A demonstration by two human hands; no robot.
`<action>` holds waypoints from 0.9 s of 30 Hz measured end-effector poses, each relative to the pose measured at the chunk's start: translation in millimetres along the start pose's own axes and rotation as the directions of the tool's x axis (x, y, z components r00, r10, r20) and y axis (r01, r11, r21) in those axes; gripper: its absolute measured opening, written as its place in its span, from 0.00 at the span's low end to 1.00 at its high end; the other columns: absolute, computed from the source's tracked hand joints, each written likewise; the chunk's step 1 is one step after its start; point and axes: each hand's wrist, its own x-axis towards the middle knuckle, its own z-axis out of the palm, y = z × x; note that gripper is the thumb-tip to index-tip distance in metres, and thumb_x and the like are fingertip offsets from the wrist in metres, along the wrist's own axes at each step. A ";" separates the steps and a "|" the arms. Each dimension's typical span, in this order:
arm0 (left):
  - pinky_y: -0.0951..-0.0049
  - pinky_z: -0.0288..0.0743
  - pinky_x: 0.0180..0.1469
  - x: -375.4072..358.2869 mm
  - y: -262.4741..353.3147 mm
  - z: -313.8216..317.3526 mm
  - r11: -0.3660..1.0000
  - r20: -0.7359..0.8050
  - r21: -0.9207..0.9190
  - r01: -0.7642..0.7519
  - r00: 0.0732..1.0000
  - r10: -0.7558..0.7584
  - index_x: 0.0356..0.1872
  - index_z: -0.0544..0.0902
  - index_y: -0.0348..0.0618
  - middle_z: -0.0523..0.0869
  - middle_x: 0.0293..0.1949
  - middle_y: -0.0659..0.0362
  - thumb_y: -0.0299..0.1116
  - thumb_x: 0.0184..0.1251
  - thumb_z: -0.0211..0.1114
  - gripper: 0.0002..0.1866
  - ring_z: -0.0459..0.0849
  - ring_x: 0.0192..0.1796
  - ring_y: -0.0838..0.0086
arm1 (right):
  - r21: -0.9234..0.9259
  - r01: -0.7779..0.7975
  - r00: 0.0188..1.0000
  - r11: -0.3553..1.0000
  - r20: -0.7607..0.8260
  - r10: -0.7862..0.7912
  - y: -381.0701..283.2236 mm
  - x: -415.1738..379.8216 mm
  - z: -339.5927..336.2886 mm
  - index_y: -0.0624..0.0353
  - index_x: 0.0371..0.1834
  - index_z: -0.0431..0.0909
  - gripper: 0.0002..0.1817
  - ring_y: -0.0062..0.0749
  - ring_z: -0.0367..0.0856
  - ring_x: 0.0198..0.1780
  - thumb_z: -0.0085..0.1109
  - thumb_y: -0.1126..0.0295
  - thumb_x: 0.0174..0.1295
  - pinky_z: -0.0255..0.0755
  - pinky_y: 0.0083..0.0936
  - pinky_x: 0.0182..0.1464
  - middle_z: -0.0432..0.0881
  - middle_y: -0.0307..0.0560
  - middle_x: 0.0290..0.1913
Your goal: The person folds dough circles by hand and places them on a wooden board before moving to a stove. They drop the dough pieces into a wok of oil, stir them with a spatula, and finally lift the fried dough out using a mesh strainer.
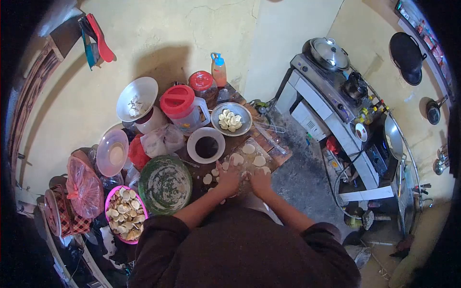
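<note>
On the floured wooden table, flat pale dough rounds [248, 149] lie scattered in front of both hands. My left hand [228, 178] rests low over the board, palm down, with its fingers stretched forward at the edge of a dough round [236, 159]. Close beside it, my right hand [260, 183] is bent inward, its fingers drawn together. Whatever is under or in those fingers is hidden. Another dough round [265, 170] sits just past the right fingertips. More small rounds [207, 179] are left of my left hand.
Behind the dough stand a bowl of dark liquid [207, 147], a metal bowl of dough pieces [231, 119] and a red-lidded pitcher [180, 108]. A floury green basin [165, 185] and pink basket [127, 214] are left. A knife [271, 139] lies right; a stove [326, 86] stands beyond.
</note>
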 end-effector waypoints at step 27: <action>0.18 0.24 0.53 8.0 0.0 19.4 0.999 -0.051 0.013 0.050 0.997 -0.049 0.62 0.69 0.66 0.55 0.70 0.57 0.45 0.66 0.47 0.22 0.34 0.73 0.49 | 0.048 -0.027 0.993 0.998 0.117 0.021 -0.2 -0.8 -10.2 0.56 0.46 0.75 0.14 0.46 0.77 0.44 0.48 0.66 0.58 0.71 0.47 0.39 0.77 0.53 0.40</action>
